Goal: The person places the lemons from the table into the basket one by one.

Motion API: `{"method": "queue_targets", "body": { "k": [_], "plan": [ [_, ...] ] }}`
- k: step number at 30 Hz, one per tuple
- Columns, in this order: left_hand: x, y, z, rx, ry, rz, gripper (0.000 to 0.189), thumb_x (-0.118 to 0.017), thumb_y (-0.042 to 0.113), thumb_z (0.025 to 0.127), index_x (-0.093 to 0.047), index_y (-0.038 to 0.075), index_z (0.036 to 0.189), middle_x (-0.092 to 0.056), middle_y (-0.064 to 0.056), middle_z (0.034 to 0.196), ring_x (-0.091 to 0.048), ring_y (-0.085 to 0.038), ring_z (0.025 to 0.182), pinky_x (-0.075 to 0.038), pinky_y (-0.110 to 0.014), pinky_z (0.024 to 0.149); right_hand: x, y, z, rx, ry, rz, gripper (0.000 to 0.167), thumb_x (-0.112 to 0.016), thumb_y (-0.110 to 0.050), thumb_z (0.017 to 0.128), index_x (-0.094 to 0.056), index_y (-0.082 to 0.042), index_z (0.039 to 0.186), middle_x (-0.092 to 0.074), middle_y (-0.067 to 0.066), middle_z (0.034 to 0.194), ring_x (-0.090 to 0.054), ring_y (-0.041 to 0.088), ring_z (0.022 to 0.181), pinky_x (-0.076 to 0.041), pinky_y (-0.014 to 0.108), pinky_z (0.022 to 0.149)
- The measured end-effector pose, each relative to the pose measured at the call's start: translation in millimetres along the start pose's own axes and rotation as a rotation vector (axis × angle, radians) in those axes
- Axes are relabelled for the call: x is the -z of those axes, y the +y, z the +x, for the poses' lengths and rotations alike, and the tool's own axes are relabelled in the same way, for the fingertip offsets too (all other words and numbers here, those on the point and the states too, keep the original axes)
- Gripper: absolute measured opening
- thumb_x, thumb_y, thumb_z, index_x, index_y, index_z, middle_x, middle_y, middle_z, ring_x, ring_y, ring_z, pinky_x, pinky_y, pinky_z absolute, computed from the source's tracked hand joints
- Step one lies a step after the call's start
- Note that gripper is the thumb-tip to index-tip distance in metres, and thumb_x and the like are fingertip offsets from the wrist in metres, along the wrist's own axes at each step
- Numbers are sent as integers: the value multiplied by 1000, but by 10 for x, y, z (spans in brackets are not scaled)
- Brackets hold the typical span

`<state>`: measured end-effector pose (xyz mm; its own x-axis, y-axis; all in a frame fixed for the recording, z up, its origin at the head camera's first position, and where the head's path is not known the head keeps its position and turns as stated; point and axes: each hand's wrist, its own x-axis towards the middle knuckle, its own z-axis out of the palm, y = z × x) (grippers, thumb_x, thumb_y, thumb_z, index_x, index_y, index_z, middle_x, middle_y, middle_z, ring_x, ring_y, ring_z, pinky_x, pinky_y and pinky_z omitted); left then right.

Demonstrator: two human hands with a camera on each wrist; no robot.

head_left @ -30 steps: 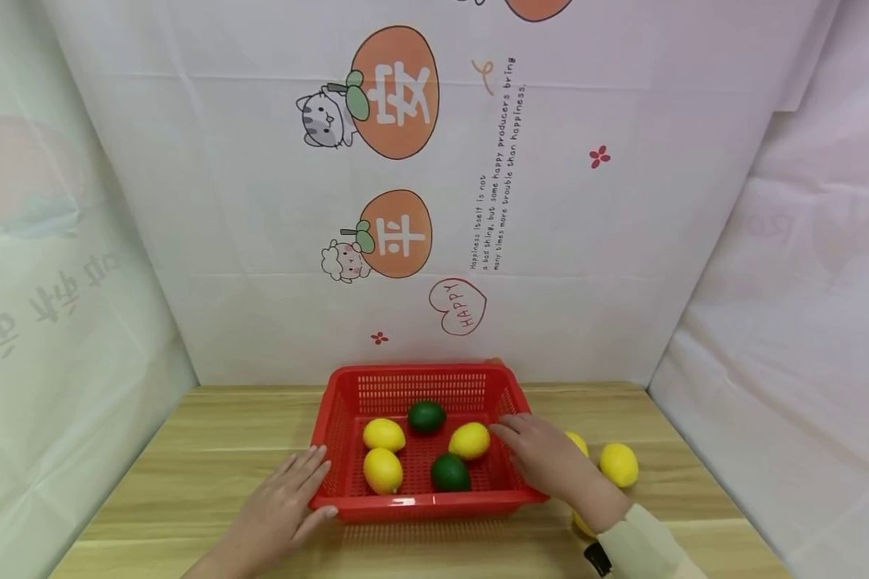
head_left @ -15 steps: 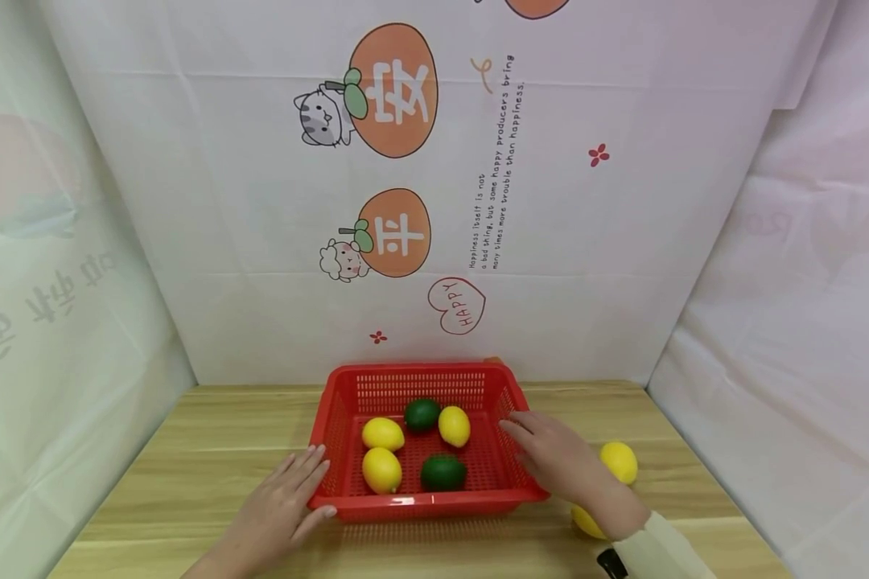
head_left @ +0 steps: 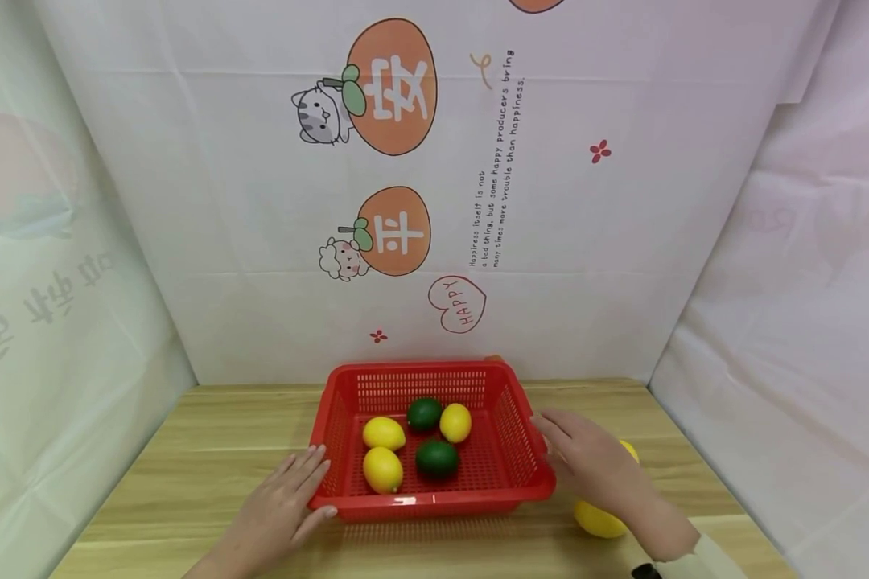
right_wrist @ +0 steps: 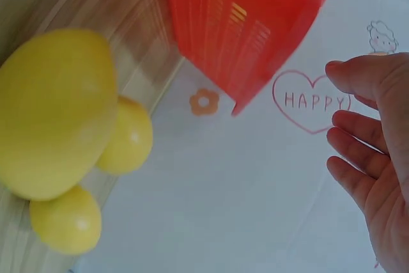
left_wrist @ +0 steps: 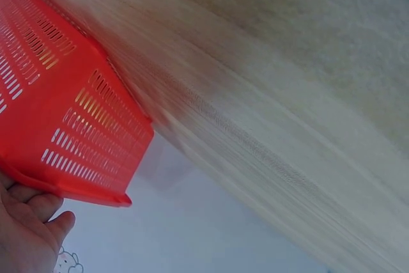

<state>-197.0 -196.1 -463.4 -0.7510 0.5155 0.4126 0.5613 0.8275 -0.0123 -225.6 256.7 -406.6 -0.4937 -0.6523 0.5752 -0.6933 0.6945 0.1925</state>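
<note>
A red plastic basket [head_left: 434, 505] stands on the wooden table with three yellow lemons [head_left: 382, 470] and two dark green fruits shaped like lemons [head_left: 437, 459] inside. My left hand [head_left: 282, 503] rests on its left rim, fingers extended and thumb near the front corner; the left wrist view shows those fingers at the rim too. Just outside the right rim is my right hand [head_left: 590, 462], holding nothing. Its fingers [right_wrist: 354, 142] are loosely bent and parted in the right wrist view. Beneath and beside that hand lie loose lemons [head_left: 599, 520], partly hidden in the head view.
Three loose lemons [right_wrist: 57, 113] show on the table in the right wrist view. A white printed cloth [head_left: 261, 241] hangs behind the basket, and pale sheets [head_left: 789, 338] enclose both sides. Bare wood [head_left: 188, 458] shows left of the basket.
My right hand has moved right, from over the basket's right side to outside its rim. In the basket, one lemon and the nearer green fruit have rolled. My left hand has stayed put.
</note>
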Motion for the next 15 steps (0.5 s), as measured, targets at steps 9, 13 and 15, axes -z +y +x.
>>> {"method": "queue_targets", "body": {
  "k": [9,13,15],
  "plan": [
    [3,-1,-1,17,-19,-14,64,-69,45,88,-59,-1,131,-52,-16,139,-46,-31,131,-37,-50,105,153,85,-208,-51,2,-24,65,-85,1,62,-61,4,122,-63,20,113,-63,36,98,-56,49,77],
    [8,0,-3,15,-17,-12,64,-69,45,87,-59,-2,131,-52,-16,139,-46,-31,131,-38,-50,105,181,98,-281,-74,-6,-33,56,-83,-6,71,-61,3,122,-63,19,114,-63,35,99,-56,48,77],
    [5,-3,-7,15,-17,-11,64,-69,45,87,-59,-2,131,-52,-16,139,-46,-31,131,-38,-50,105,181,120,-327,-72,-1,-22,46,-75,-11,81,-61,4,122,-63,20,114,-62,36,99,-56,48,77]
  ]
}}
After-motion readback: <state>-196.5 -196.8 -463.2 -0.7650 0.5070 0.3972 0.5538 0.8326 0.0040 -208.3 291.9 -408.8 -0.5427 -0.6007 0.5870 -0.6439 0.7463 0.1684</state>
